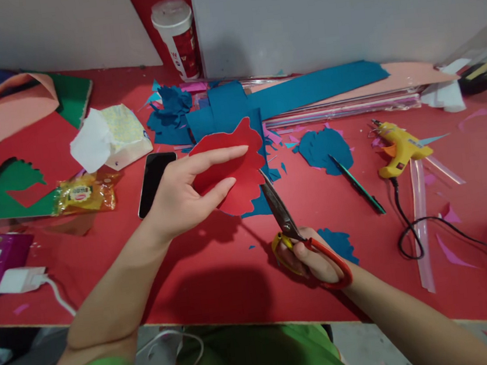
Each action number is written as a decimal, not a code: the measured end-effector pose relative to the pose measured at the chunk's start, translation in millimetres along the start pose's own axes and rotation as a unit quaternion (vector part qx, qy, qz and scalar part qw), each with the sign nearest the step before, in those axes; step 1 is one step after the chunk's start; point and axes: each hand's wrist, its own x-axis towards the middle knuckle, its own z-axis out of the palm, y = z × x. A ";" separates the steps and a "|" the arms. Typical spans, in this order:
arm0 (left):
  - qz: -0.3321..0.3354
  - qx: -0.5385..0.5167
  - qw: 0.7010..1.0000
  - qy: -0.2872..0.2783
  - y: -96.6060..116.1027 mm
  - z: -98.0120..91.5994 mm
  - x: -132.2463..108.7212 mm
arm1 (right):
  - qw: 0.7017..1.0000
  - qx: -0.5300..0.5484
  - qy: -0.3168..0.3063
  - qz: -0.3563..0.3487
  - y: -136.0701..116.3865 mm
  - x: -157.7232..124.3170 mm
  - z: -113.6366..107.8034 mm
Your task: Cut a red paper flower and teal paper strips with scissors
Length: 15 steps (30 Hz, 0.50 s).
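My left hand [187, 192] holds a red scalloped paper cutout [247, 191] up over the table, thumb and forefinger lying on its face. Blue paper [256, 123] shows behind the cutout's edges. The scissors [282, 210], with one red and one yellow handle loop, are gripped in my right hand [318, 262]. Their blade tips point at the cutout's right edge; whether they touch the paper is hard to tell. Under the right hand lies a blue scalloped piece [339, 245], partly covered. Another blue scalloped piece [321, 149] has a green pen [358, 186] resting across it.
On the right sits a yellow glue gun [404, 146] with a black cord, beside clear strips [422, 226]. A black phone [155, 181], a yellow snack packet [84, 193] and a purple power block [8, 256] lie left. A lidded cup [177, 40] stands behind; blue scraps [169, 112] are scattered.
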 end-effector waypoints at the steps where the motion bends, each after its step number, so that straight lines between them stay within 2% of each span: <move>1: 0.000 -0.002 1.000 0.001 0.0 0.2 0.0 | 1.000 -0.003 0.002 -0.001 0.2 0.0 0.0; 8: -0.008 0.001 0.999 0.040 4.6 5.1 -0.9 | 1.000 -0.001 0.014 -0.005 -1.4 0.9 2.4; 15: -0.047 0.024 0.998 0.044 5.3 9.1 -3.7 | 1.000 0.013 0.021 0.006 -0.1 1.0 3.1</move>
